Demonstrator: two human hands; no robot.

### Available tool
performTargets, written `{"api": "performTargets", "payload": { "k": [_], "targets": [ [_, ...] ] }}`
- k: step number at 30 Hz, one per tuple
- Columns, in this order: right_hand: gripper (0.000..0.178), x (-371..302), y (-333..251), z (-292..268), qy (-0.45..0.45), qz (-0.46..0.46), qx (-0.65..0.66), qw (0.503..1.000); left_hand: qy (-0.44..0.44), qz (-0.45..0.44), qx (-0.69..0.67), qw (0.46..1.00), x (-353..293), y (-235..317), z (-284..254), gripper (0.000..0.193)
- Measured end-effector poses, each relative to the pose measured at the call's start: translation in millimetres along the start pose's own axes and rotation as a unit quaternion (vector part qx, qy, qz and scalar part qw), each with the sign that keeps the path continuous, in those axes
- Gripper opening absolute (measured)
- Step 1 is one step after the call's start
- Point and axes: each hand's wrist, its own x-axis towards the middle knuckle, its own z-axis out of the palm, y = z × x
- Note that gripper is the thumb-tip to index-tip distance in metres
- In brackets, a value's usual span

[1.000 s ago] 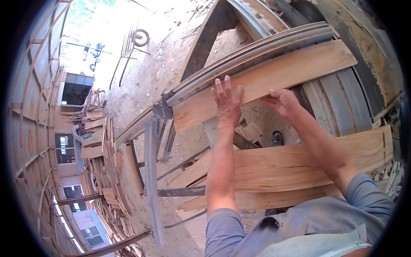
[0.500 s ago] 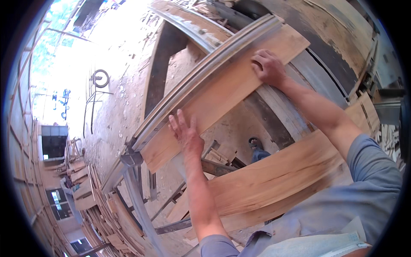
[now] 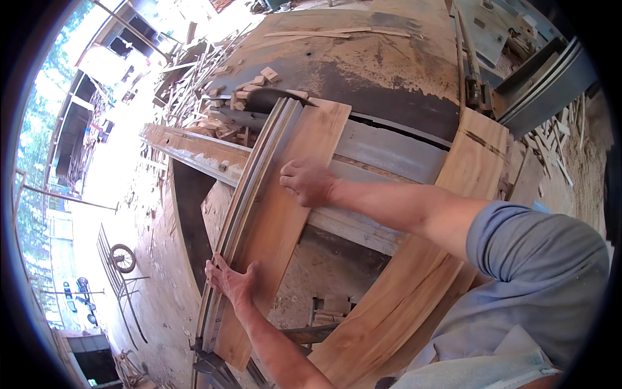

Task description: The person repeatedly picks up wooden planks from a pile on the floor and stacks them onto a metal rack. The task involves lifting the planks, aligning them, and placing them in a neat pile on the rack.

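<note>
A long reddish-brown wooden board [image 3: 275, 223] lies flat alongside a grooved metal rail [image 3: 249, 172] that slants from lower left to upper middle. My left hand [image 3: 232, 282] rests across the board's left edge, fingers spread and reaching onto the rail. Farther up, my right hand [image 3: 309, 183] sits on top of the board with its fingers curled in, and nothing shows inside them. The board's far end lies near a dark curved part [image 3: 278, 100] of the machine.
Wide wooden planks [image 3: 395, 292] lie between me and the board. A dusty metal machine table [image 3: 363, 58] stands beyond, with small wood offcuts [image 3: 269, 74] at its left. Scrap wood strips [image 3: 188, 91] are heaped farther left. A wheeled metal frame [image 3: 122, 258] stands on the littered floor.
My view has swung to the right, so the board and rail appear steeper and farther left. The left hand's fingers now reach over the rail. My right hand sits farther in from the board's right edge.
</note>
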Motion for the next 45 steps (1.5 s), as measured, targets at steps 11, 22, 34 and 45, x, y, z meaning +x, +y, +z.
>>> {"api": "performTargets", "payload": {
  "k": [11,22,34,45],
  "targets": [
    [0.010,49.4,8.2,34.6,-0.014,0.026,0.013,0.999,-0.016,-0.007,-0.023,1.000,68.3,-20.3,-6.4,0.119],
    [0.010,66.9,16.8,61.2,0.002,0.014,0.010,1.000,-0.020,-0.008,-0.026,0.999,91.8,-28.6,-12.2,0.119],
    [0.011,40.2,4.5,31.5,-0.001,0.079,0.003,0.997,0.005,0.008,-0.031,0.999,58.8,-10.0,-14.3,0.119],
    [0.019,-11.2,3.7,15.1,-0.001,0.001,0.017,1.000,0.138,0.001,-0.088,0.987,-50.0,3.6,33.9,0.109]
  ]
}}
